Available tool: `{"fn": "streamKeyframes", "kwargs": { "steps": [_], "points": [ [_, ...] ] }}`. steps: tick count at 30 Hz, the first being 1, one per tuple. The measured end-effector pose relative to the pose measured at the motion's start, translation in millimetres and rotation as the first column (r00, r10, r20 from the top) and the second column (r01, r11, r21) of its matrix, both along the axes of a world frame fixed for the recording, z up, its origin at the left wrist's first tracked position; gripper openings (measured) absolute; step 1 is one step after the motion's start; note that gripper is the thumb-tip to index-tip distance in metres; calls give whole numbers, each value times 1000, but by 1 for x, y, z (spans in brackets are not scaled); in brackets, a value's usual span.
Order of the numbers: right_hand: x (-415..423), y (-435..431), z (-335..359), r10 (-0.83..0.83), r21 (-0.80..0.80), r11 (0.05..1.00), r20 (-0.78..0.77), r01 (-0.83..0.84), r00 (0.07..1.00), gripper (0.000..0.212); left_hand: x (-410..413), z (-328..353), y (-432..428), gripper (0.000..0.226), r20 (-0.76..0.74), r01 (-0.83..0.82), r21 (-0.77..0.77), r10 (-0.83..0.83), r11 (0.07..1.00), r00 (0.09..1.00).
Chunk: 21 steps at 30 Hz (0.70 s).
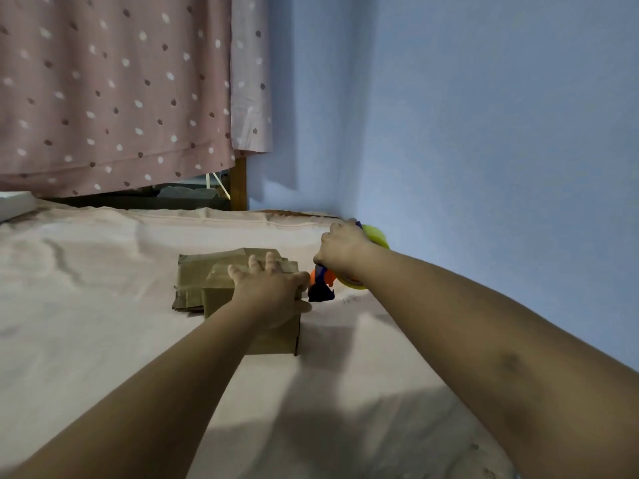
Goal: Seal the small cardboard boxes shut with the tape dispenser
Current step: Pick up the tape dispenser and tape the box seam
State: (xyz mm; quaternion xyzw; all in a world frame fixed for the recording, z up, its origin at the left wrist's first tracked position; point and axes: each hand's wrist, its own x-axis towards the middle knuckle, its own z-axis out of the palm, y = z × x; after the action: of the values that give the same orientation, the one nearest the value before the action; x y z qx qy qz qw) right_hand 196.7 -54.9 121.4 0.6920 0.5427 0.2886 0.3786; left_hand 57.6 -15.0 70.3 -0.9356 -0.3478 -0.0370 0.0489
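The left hand [273, 288] lies spread flat on the small brown cardboard box [221, 302] on the pink bedsheet [103, 305], the right hand [340, 250] grips the blue-and-orange tape dispenser [323, 283] just beside it, and though some tape already shows, sealing seems unfinished.

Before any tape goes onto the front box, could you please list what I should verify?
1. Left hand flat on the front box, steadying it: ok.
2. Right hand grips the tape dispenser: ok.
3. Dispenser over the box top: not ok, it is beside the right edge.
4. Flaps closed under the hand: cannot tell, hidden.
5. Tape end free: cannot tell.
6. Rear box carries tape: ok.
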Motion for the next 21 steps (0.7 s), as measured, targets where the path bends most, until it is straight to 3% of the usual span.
{"fn": "streamKeyframes", "kwargs": {
  "steps": [2,4,7,10,13,17,21],
  "points": [
    [11,-3,2,-98,42,994,-123,103,988,31,1,-1,0,47,5,-1,-9,1,1000,1000],
    [24,-11,2,-218,67,964,-346,256,913,33,1,0,-2,46,4,-4,-13,4,1000,1000],
    [40,-31,-11,-297,37,919,-587,392,753,29,-1,1,-3,47,-3,4,-6,-4,1000,1000],
    [51,-46,-34,-365,-38,839,-779,542,510,29,-3,1,-2,56,6,12,0,-12,1000,1000],
    [59,-49,-57,-359,-59,794,-849,606,388,30,-2,-1,0,73,4,12,14,-12,1000,1000],
    [68,-46,-77,-359,-41,739,-869,673,341,30,-2,-2,2,90,13,0,23,0,1000,1000],
    [70,-45,-85,-384,-47,718,-859,694,338,33,-2,-3,0,90,20,-24,26,24,999,1000]
  ]
}}
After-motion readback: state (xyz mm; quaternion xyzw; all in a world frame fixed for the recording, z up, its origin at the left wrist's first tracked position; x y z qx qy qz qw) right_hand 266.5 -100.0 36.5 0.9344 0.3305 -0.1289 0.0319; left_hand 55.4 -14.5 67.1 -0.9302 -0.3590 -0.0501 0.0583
